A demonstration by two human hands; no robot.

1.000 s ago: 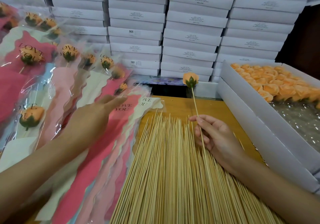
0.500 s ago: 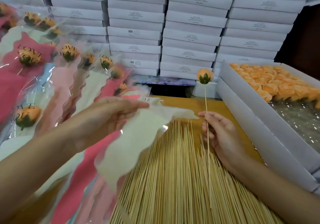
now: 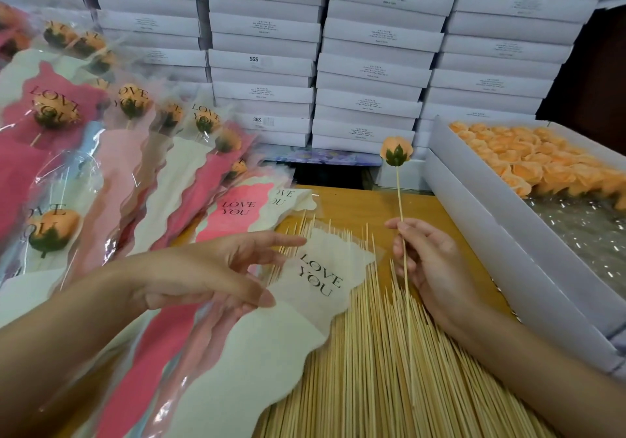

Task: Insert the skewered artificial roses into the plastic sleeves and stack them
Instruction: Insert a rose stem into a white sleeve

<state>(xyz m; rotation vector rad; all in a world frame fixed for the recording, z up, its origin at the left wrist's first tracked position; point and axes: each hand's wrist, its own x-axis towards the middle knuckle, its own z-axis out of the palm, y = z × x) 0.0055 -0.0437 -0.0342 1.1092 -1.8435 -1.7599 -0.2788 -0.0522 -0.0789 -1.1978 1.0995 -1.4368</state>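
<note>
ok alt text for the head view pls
A person's left hand holds a cream LOVE YOU sleeve over loose bamboo skewers, while the right hand holds a skewered orange rose upright. Filled sleeves lie at left.

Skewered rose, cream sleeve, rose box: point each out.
skewered rose (image 3: 396,151): head view, the bloom.
cream sleeve (image 3: 318,277): head view, its lettering.
rose box (image 3: 508,261): head view, its near wall.

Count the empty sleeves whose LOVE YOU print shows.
3. One cream sleeve pinched in the left hand above the skewers; a pink sleeve behind it on the pile; a second cream sleeve beside that. More may be hidden underneath.
</note>
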